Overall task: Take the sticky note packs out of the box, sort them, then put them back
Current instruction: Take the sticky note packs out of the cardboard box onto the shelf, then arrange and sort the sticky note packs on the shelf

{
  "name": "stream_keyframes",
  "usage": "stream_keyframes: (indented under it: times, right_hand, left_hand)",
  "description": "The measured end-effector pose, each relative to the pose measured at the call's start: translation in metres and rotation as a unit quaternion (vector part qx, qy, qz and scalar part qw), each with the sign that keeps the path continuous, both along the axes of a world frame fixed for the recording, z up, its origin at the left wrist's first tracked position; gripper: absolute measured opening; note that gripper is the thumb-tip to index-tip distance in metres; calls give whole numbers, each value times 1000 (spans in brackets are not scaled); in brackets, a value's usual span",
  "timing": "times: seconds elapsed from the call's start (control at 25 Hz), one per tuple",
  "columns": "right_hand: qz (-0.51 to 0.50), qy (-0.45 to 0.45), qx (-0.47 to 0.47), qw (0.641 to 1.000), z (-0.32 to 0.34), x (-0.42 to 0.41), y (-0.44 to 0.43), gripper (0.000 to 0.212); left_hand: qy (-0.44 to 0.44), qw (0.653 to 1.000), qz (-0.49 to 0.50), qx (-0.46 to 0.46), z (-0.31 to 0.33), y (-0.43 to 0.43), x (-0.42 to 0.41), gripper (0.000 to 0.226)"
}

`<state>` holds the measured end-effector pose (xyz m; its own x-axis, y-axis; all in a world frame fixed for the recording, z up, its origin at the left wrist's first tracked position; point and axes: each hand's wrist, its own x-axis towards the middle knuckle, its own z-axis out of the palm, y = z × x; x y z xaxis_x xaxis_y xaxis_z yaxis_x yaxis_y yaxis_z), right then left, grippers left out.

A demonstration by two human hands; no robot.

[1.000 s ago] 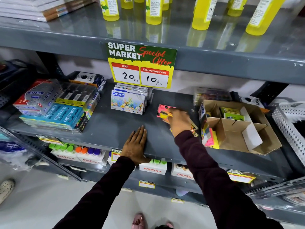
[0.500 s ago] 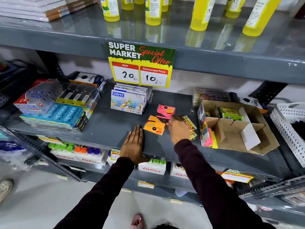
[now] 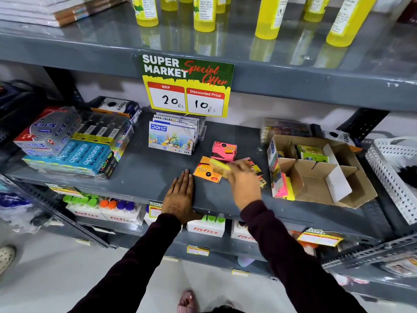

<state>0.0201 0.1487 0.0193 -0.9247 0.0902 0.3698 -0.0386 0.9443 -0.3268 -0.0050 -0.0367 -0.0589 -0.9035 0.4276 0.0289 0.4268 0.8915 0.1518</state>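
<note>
An open cardboard box (image 3: 352, 188) with dividers sits on the grey shelf (image 3: 144, 175) at the right; green packs (image 3: 310, 152) lie in its back compartment and pink and yellow packs (image 3: 284, 188) stand at its left side. On the shelf lie a pink sticky note pack (image 3: 223, 151) and an orange pack (image 3: 204, 171). My right hand (image 3: 243, 181) holds a blurred yellow pack (image 3: 220, 166) just above the orange one. More packs (image 3: 259, 172) lie partly hidden under that hand. My left hand (image 3: 180, 195) rests flat on the shelf's front edge, fingers together, holding nothing.
Crayon boxes (image 3: 171, 138) stand behind the packs. Stacked pencil and pen boxes (image 3: 72, 143) fill the shelf's left. A price sign (image 3: 186, 84) hangs from the upper shelf with yellow bottles (image 3: 268, 16). A white perforated basket (image 3: 392, 177) is at the right edge.
The orange pack was laid down on the shelf beside the pink one. My right hand then picked up a yellow pack and carried it left over the orange pack. My left hand stayed put.
</note>
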Motion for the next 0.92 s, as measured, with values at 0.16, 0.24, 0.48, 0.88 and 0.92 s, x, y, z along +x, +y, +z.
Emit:
stream_keyframes:
  times: [0.16,0.24,0.48,0.88,0.92]
  right_hand:
    - [86,-18,71,994,-34,31,-18,36]
    - [117,-19,79,990,-44,36,-13,35]
    - [158,-30,137,977,-62,40,-4,42]
    - [-151,-280,0,948,0,-43,51,47]
    - [-149,-282,-5,948,1,-48,51,46]
  left_hand:
    - [1,1000,3,-2,0,0,-1,126]
    - [0,1000,5,0,1,0,-1,127]
    - [-3,1000,0,-23,1,0,-1,128]
    - [-11,1000,4,-29,6,1,0,130]
    - [-13,1000,4,-26,6,1,0,131]
